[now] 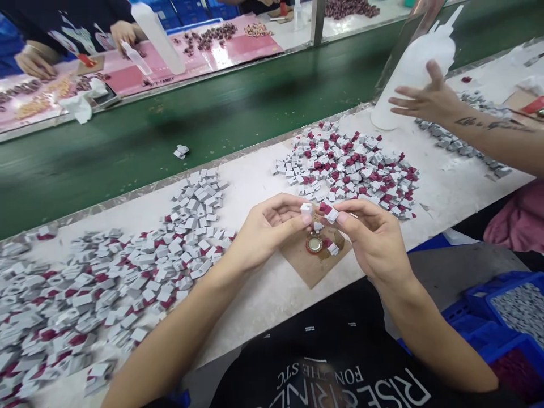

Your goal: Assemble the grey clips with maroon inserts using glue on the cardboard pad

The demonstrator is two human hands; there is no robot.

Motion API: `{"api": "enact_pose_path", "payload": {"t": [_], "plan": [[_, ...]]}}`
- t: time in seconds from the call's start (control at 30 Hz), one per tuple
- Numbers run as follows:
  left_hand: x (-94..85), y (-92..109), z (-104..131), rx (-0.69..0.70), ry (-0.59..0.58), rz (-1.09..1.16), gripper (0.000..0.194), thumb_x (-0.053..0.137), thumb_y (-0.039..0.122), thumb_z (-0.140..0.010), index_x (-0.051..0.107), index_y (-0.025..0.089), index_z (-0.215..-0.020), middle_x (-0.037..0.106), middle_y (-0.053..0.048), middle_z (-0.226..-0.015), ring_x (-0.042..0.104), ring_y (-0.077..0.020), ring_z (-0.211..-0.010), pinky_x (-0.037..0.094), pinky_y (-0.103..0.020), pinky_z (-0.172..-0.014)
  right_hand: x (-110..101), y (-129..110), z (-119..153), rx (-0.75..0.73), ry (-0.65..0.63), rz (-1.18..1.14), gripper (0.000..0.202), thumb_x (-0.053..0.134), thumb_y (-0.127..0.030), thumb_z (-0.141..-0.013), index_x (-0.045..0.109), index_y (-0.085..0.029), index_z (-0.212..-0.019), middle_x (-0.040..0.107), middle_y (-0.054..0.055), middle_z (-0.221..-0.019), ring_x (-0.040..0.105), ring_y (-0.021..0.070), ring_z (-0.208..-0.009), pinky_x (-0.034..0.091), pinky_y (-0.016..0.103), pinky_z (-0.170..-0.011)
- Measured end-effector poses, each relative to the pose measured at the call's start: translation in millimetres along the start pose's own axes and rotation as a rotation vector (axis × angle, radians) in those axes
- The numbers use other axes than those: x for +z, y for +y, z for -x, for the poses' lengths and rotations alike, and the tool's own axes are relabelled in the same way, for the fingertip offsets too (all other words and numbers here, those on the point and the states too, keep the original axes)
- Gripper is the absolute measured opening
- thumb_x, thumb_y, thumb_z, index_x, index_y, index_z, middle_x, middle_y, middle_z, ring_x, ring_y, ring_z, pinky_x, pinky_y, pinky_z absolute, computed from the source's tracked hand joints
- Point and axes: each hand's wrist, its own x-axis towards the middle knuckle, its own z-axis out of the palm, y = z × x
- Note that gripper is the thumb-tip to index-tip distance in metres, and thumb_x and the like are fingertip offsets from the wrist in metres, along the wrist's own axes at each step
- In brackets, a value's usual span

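Between thumb and fingers my left hand [274, 224] pinches a small light-grey plastic block [306, 209]. My right hand [374, 235], close beside it, pinches a grey and dark-red plastic piece [328, 212]. Both pieces are held just above a brown cardboard square [312, 273]. On that square lie a small round dish with a reddish rim [314, 243] and another grey and red piece [332, 247]. A small grey block [317, 226] shows between my hands; whether it rests on the board I cannot tell.
Heaps of grey and red pieces [352, 164] lie behind my hands and to the left [127, 272]. A green conveyor belt [140, 133] runs beyond the table. At right, a co-worker's hand [429, 96] reaches by a white bottle [408, 73]. Blue crates [484, 323] stand lower right.
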Motion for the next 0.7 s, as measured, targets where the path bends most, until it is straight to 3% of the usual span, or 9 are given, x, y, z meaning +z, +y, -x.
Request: {"api": "enact_pose_path", "payload": {"t": [0.23, 0.37, 0.57, 0.7], "plan": [[3.0, 2, -3, -0.030, -0.016, -0.001, 0.039, 0.104, 0.045, -0.080, 0.085, 0.021, -0.105, 0.089, -0.008, -0.104, 0.086, -0.0274, -0.099, 0.069, -0.043, -0.100, 4, 0, -1, 0.017, -0.002, -0.050, 0.019, 0.091, -0.049, -0.098, 0.088, -0.030, -0.103, 0.087, 0.004, -0.098, 0.084, 0.0239, -0.085, 0.072, 0.038, -0.073], [2.7, 4, -4, 0.003, -0.050, -0.042, 0.037, 0.102, 0.047, -0.082, 0.086, 0.022, -0.104, 0.089, -0.009, -0.107, 0.086, -0.0277, -0.101, 0.070, -0.041, -0.097, 3, 0, -4, 0.011, -0.036, -0.027, 0.015, 0.092, -0.043, -0.096, 0.090, -0.030, -0.102, 0.089, 0.004, -0.102, 0.086, 0.0240, -0.090, 0.074, 0.036, -0.079], [-4.9, 6, -5, 0.010, -0.123, -0.135, 0.026, 0.099, 0.042, -0.085, 0.084, 0.024, -0.094, 0.089, -0.007, -0.096, 0.084, -0.0253, -0.085, 0.069, -0.038, -0.081, -1, -10, -15, 0.044, -0.227, -0.040, 0.016, 0.093, -0.040, -0.096, 0.092, -0.025, -0.100, 0.088, 0.007, -0.096, 0.085, 0.0220, -0.082, 0.073, 0.034, -0.075], [-13.5, 9, -9, 0.011, -0.139, -0.209, 0.023, 0.093, 0.040, -0.089, 0.082, 0.022, -0.096, 0.088, -0.007, -0.096, 0.082, -0.0246, -0.086, 0.066, -0.038, -0.082, -2, -10, -27, 0.051, -0.298, 0.006, 0.017, 0.090, -0.038, -0.097, 0.092, -0.023, -0.104, 0.088, 0.009, -0.100, 0.086, 0.0237, -0.092, 0.072, 0.035, -0.082]]}}
